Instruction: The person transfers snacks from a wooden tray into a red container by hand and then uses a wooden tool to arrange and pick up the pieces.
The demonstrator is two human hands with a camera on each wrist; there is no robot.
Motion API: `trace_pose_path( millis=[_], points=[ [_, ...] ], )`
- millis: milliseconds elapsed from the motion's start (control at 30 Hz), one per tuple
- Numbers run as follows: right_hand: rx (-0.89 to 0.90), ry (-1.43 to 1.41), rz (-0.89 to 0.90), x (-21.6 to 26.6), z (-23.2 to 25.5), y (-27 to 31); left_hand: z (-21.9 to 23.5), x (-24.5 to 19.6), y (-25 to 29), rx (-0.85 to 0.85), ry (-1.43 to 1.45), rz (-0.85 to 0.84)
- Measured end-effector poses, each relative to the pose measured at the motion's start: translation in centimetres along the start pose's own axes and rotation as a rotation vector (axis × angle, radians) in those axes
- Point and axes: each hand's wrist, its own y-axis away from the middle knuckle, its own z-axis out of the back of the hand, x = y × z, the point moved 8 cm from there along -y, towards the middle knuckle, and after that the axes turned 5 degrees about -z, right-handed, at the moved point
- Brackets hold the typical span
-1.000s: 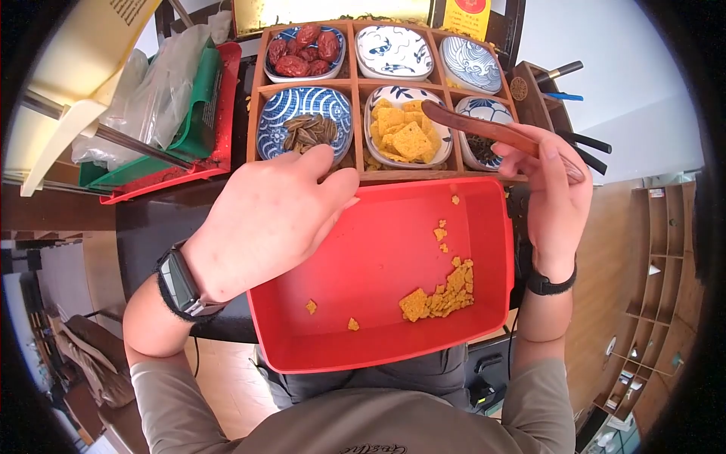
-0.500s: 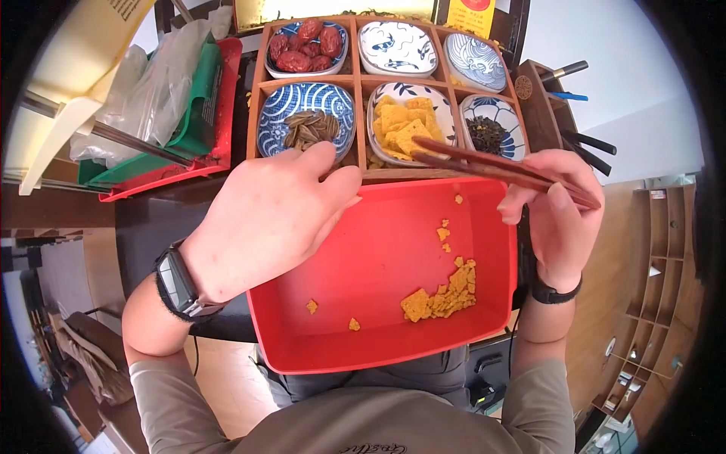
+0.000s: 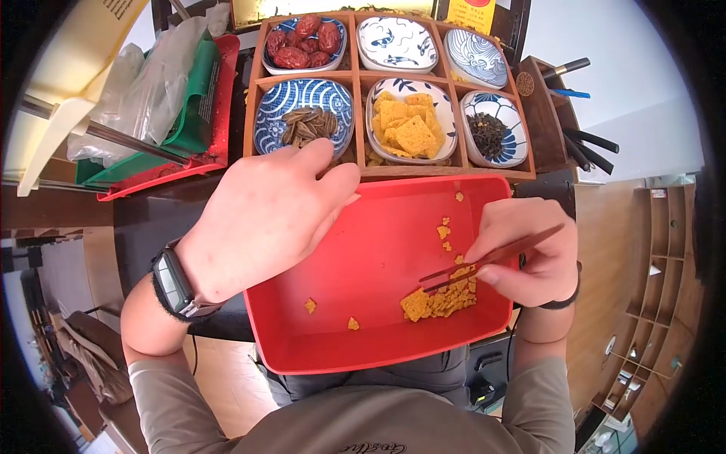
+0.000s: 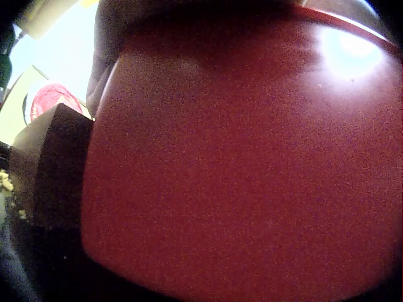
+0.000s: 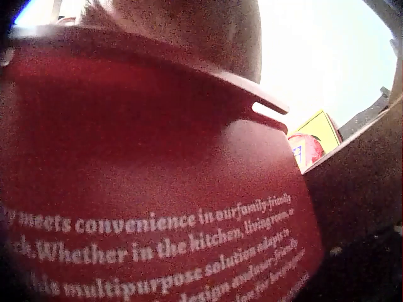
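Note:
My left hand (image 3: 265, 212) grips the left back rim of a red plastic bin (image 3: 340, 250), thumb side toward its inside. Wooden tweezers (image 3: 522, 244) are pinched in my right hand (image 3: 533, 250), which is over the bin's right wall. Their two tips stand slightly apart, over a heap of broken yellow chips (image 3: 451, 301) in the front right of the bin. A larger chip piece (image 3: 414, 305) lies at the heap's left end. The left wrist view shows the bin's plain outer wall (image 4: 239, 163); the right wrist view shows its printed wall (image 5: 151, 157).
Behind the bin, a divided wooden tray (image 3: 358, 113) holds dishes of dates (image 3: 306, 38), sunflower seeds (image 3: 308, 125), yellow chips (image 3: 414, 135) and tea leaves (image 3: 488, 132). A green bin (image 3: 200, 106) stands left, a wooden pen box (image 3: 541, 87) right.
My right hand has brought the tweezers down from over the chip dish and tea leaves, toward me, into the red bin. My left hand stays at the rim.

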Motion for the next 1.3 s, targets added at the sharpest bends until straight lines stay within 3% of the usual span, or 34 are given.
trace_pose_path(
  millis=[133,467,667,1300],
  points=[
    [0.171,0.079,0.079,0.4,-1.4,-0.5,-0.1,0.0,0.0,0.007,0.002,0.002],
    [0.278,0.134,0.267,0.9,-3.1,0.0,-0.1,0.0,0.0,0.013,0.007,0.001],
    [0.377,0.139,0.248,1.0,-3.3,0.0,-0.1,0.0,0.0,0.019,-0.001,0.007],
    [0.276,0.08,0.148,0.6,-2.2,-0.2,-0.2,0.0,0.0,0.033,0.003,0.01]
  ],
)
